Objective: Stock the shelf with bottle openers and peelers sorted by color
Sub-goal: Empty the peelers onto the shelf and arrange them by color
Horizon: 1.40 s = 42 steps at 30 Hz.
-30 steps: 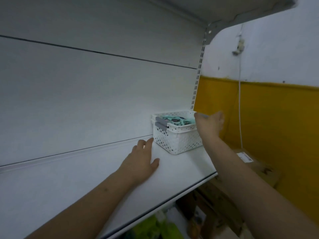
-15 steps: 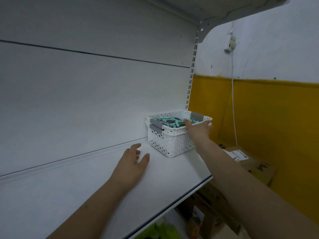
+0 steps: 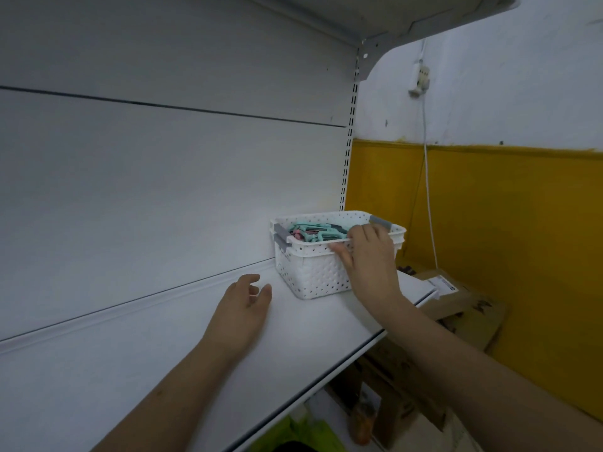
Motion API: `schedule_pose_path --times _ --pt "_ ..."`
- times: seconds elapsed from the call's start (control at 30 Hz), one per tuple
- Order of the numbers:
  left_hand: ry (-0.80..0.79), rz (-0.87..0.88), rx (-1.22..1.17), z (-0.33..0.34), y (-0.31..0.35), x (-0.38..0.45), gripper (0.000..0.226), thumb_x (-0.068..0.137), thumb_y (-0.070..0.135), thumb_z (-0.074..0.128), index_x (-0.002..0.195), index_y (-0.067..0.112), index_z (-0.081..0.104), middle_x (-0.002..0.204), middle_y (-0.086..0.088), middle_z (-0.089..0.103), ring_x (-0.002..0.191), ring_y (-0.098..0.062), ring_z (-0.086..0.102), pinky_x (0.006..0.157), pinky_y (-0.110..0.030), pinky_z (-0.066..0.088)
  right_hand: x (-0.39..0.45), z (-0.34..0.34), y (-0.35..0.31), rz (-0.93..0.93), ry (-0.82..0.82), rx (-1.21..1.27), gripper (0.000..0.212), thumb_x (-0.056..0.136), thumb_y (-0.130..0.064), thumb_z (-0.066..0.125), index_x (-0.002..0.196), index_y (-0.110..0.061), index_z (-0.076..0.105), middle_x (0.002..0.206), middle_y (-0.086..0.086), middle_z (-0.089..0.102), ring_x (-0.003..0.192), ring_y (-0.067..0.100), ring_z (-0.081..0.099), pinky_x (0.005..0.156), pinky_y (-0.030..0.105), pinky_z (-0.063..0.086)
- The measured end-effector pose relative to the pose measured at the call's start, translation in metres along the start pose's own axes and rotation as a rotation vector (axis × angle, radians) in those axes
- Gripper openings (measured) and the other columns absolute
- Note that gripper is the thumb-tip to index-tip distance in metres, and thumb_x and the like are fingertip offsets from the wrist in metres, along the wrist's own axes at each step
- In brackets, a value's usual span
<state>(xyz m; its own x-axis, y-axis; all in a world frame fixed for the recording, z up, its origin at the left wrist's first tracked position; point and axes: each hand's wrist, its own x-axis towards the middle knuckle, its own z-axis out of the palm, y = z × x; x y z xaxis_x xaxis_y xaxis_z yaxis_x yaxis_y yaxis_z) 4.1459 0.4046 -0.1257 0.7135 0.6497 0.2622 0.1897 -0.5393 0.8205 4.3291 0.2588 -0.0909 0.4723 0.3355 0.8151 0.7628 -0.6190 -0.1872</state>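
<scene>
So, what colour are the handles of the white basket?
Grey handles on the basket, seen in the head view.

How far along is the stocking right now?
Early. Done: two nested white baskets stand at the shelf's right end, the upper holding mixed teal and pink tools. In hand: the right hand grips the upper basket's near rim; the left hand rests on the shelf. Left: sorting by color; nothing is laid out yet.
</scene>
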Motion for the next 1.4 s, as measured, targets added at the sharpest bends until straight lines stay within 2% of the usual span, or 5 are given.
schedule_pose_path --times 0.57,0.73,0.9,1.27,1.4 --pt "0.062 -0.241 -0.598 -0.003 0.005 0.003 0.041 0.105 0.043 0.037 0.132 0.014 0.05 0.117 -0.016 0.062 0.089 -0.03 0.071 0.079 -0.035 0.056 0.022 -0.06 -0.116 -0.115 -0.312 -0.14 0.042 0.101 -0.049 0.045 0.106 -0.013 0.066 0.103 0.007 0.067 0.097 0.023 0.06 0.079 0.031 0.045" --pt "0.018 -0.208 -0.558 -0.001 0.011 0.002 0.058 0.101 0.047 0.044 0.154 0.028 0.027 0.128 0.002 0.051 0.087 -0.023 0.072 0.095 -0.036 0.053 0.039 -0.092 -0.021 0.555 -0.206 0.041 0.074 0.09 -0.041 0.065 0.15 -0.015 0.031 0.154 0.013 0.033 0.14 0.034 0.032 0.11 0.047 0.034" --pt "-0.067 -0.24 -0.634 0.003 0.023 0.003 0.074 0.092 0.06 0.052 0.155 0.041 0.018 0.141 0.004 0.047 0.102 -0.024 0.068 0.104 -0.039 0.048 0.01 -0.07 -0.001 1.289 -0.345 1.157 0.037 0.081 -0.006 0.053 0.118 -0.011 0.057 0.128 0.015 0.061 0.111 0.031 0.061 0.079 0.042 0.055" --pt "-0.337 -0.14 -0.404 0.034 0.05 0.019 0.077 0.065 0.077 0.068 0.119 0.022 0.067 0.117 -0.003 0.072 0.1 -0.014 0.067 0.092 -0.032 0.051 0.004 -0.066 -0.013 0.586 0.088 0.963 0.041 0.085 0.001 0.051 0.117 -0.024 0.046 0.115 0.01 0.055 0.099 0.023 0.062 0.074 0.041 0.058" --pt "-0.046 -0.018 0.089 0.056 0.041 0.006 0.12 0.069 0.079 0.063 0.154 0.008 0.016 0.14 -0.011 0.039 0.132 -0.03 0.039 0.109 -0.04 0.04 -0.015 -0.052 -0.013 0.334 0.158 0.708 0.042 0.078 -0.009 0.046 0.113 -0.032 0.043 0.112 -0.001 0.05 0.108 0.024 0.053 0.089 0.052 0.051"
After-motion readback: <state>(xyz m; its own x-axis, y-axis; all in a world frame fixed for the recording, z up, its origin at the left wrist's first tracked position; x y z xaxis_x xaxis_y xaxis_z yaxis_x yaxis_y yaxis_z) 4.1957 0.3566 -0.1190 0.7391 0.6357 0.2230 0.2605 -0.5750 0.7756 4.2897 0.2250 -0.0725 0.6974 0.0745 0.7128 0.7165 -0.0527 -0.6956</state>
